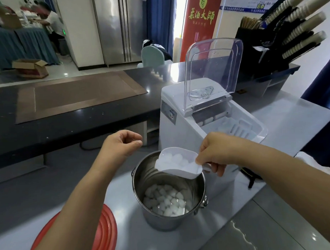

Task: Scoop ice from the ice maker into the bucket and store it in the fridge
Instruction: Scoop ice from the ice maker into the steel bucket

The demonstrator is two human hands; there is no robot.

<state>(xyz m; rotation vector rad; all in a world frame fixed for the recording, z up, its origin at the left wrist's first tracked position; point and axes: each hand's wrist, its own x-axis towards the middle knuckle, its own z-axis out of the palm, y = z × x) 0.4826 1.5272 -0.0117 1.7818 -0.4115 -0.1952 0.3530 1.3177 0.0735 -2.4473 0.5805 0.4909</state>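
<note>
The right hand [211, 153] grips a scoop [178, 164] of ice over the bucket [169, 189], while the left hand [121, 143] hovers loosely curled, holding nothing.

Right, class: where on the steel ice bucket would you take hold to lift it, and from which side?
Probably by its two side lugs, reaching in from left and right together: the steel bucket stands upright, open-topped, with loose ice inside, so a level two-sided lift seems safest.
</note>
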